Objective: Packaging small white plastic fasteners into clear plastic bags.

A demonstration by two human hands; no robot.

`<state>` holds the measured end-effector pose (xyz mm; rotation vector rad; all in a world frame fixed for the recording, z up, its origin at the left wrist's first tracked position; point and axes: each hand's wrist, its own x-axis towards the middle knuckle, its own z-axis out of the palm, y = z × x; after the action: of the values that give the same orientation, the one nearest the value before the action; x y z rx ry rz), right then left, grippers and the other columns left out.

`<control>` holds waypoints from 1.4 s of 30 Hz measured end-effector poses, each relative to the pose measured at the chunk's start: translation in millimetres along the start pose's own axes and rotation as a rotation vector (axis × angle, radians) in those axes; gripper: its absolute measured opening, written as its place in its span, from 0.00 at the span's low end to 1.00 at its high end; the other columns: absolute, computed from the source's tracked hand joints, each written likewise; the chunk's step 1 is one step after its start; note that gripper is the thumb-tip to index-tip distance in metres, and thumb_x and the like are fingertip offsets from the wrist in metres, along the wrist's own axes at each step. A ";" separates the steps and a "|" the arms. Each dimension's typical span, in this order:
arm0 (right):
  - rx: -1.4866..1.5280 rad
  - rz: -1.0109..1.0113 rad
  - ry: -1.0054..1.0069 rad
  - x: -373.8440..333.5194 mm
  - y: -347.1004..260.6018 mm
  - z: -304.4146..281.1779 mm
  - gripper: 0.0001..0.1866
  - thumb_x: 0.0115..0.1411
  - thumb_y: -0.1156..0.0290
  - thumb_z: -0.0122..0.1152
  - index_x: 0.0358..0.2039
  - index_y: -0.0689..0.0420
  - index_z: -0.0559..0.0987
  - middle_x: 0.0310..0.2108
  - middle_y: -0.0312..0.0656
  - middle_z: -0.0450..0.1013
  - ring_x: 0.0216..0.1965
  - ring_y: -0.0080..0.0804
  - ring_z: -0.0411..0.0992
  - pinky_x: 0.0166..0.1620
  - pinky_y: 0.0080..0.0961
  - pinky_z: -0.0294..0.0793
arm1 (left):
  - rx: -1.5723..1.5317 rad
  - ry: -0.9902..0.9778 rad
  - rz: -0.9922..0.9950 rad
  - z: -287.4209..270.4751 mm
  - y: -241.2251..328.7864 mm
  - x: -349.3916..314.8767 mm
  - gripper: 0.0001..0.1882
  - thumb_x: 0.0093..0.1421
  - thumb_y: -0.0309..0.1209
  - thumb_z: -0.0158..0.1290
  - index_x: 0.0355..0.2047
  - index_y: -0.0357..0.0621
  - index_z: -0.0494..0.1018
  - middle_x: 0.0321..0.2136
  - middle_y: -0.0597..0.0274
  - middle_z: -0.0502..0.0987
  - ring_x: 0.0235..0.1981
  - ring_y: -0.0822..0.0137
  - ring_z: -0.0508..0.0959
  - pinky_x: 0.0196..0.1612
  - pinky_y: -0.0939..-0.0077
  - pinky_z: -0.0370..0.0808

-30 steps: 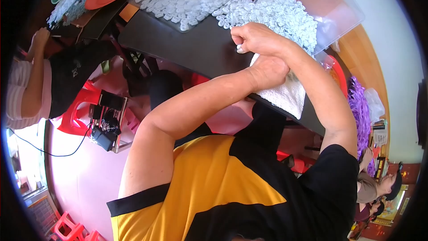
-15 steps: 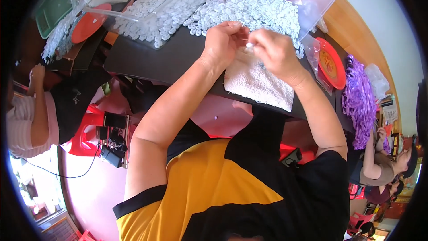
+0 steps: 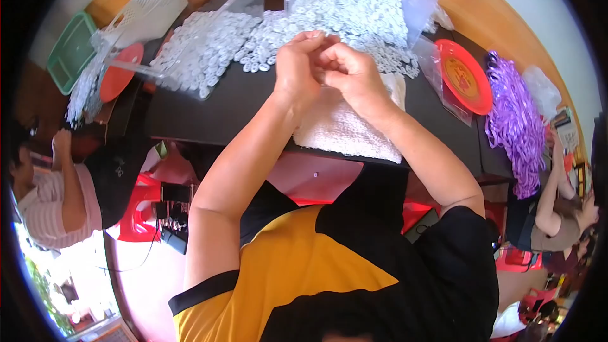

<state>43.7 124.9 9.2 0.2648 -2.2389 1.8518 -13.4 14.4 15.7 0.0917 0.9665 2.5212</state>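
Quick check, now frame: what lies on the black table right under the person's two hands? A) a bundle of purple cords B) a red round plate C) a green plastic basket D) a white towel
D: the left hand and right hand meet above a white terry towel spread on the black table, at the near edge of the heap of small white plastic rings.

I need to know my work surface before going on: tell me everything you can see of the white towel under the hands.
The white towel looks like terry cloth with a nubby pile. It lies flat and spread out on the dark table, its near edge at the table's front edge. Its far part is hidden by the left hand and right hand, held together over it; contact cannot be told. The heap of small white rings reaches its far edge.
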 end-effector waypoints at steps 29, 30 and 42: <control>0.114 0.109 0.195 4.9 -21.6 -49.3 0.06 0.57 0.73 0.60 0.34 0.61 0.79 0.27 0.36 0.75 0.29 0.21 0.73 0.35 0.17 0.67 | 0.603 -0.068 0.315 1.6 -15.1 -14.5 0.06 0.59 0.26 0.53 0.30 0.32 0.74 0.22 0.60 0.76 0.23 0.72 0.74 0.26 0.79 0.71; 0.125 0.110 0.198 5.1 -21.0 -49.2 0.06 0.57 0.73 0.60 0.34 0.61 0.79 0.28 0.36 0.76 0.29 0.22 0.73 0.35 0.17 0.67 | 0.601 -0.066 0.315 2.0 -14.9 -15.2 0.06 0.59 0.26 0.53 0.30 0.32 0.74 0.22 0.60 0.76 0.23 0.72 0.74 0.26 0.79 0.71; 0.125 0.110 0.166 3.3 -21.9 -41.8 0.06 0.57 0.73 0.61 0.33 0.62 0.79 0.27 0.37 0.76 0.28 0.23 0.73 0.35 0.18 0.69 | 0.599 -0.086 0.347 -0.4 -19.5 -14.1 0.06 0.59 0.26 0.53 0.30 0.34 0.73 0.21 0.64 0.74 0.21 0.77 0.72 0.22 0.83 0.69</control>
<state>49.0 161.9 38.2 0.0064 -2.0688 1.9934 6.5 21.1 4.0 0.5859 1.7623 2.3954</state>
